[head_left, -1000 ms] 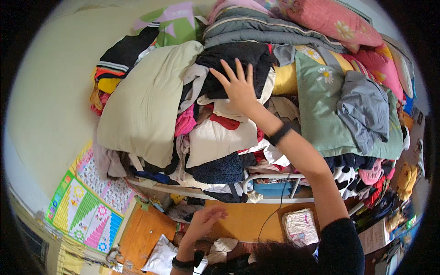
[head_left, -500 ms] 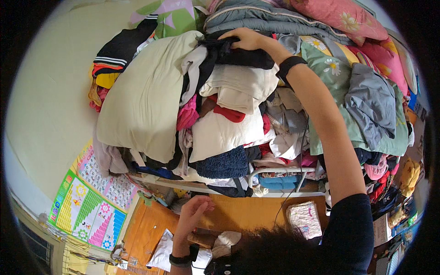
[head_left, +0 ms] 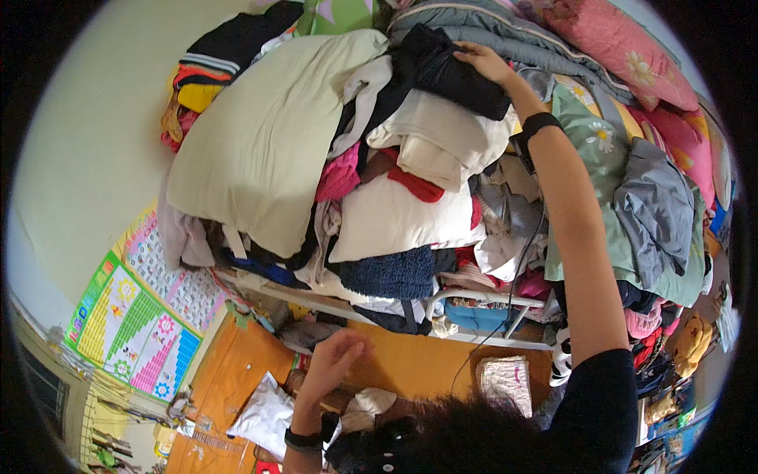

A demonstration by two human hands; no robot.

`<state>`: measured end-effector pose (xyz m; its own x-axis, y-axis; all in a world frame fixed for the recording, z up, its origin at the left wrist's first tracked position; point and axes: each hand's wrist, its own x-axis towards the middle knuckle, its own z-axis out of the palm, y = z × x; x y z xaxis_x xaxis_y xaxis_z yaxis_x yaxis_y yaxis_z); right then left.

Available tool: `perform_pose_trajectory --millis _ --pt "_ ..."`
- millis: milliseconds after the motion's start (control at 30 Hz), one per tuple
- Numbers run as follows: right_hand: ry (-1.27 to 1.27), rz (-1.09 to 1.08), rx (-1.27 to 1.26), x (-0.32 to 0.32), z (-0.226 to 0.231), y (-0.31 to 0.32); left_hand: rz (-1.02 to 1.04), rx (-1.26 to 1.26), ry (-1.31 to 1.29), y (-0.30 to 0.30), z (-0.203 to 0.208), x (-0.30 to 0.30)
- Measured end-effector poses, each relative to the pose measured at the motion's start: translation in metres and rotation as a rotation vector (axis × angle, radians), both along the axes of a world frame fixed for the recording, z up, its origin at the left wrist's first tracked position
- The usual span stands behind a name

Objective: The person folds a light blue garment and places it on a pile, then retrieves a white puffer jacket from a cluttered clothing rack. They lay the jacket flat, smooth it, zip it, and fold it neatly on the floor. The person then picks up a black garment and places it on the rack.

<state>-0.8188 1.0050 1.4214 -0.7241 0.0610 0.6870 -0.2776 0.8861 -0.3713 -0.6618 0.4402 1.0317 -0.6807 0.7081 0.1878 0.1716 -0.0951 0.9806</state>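
Observation:
A tall pile of clothes and bedding fills the middle of the view. My right hand (head_left: 483, 62) reaches up to the top of it and lies on a black garment (head_left: 450, 73), fingers curled over its upper edge. A black band sits on that wrist. Under the black garment lie folded cream cloths (head_left: 442, 138) and a red piece (head_left: 412, 186). A big pale green pillow (head_left: 268, 142) leans at the left of the pile. My left hand (head_left: 332, 362) hangs low in front of the orange wooden surface (head_left: 418, 365), fingers loosely bent, holding nothing that I can see.
A pink flowered quilt (head_left: 612, 51) and a grey one (head_left: 505, 31) top the pile at the right. A white metal rack (head_left: 505, 304) shows under the clothes. Colourful charts (head_left: 130, 316) hang on the wall at the left. A silver bag (head_left: 264, 407) lies below.
My right hand has climbed from the middle of the pile to its top and now rests on the black garment. The left hand stays low, shifted a little to the right.

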Motion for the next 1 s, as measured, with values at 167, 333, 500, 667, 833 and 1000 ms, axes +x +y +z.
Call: perform_pose_trajectory --millis 167,333,500,667,833,1000 --pt "0.145 -0.067 0.119 0.006 -0.024 -0.022 0.045 -0.065 0.116 0.013 0.012 -0.002" --pt "0.13 0.116 0.309 0.02 -0.072 -0.076 0.01 -0.035 0.331 0.058 0.037 -0.006" --pt "0.187 -0.136 0.547 0.051 -0.106 -0.129 0.315 0.034 0.965 0.148 0.076 -0.039" --pt "0.237 -0.206 0.616 0.103 -0.115 -0.154 0.627 -0.087 1.354 0.214 0.106 -0.085" --pt "0.365 0.054 0.163 0.174 -0.18 -0.15 0.527 -0.282 1.325 0.217 0.151 -0.129" --pt "0.18 0.007 -0.282 0.205 -0.265 -0.116 0.362 -0.345 1.443 0.209 0.202 -0.185"
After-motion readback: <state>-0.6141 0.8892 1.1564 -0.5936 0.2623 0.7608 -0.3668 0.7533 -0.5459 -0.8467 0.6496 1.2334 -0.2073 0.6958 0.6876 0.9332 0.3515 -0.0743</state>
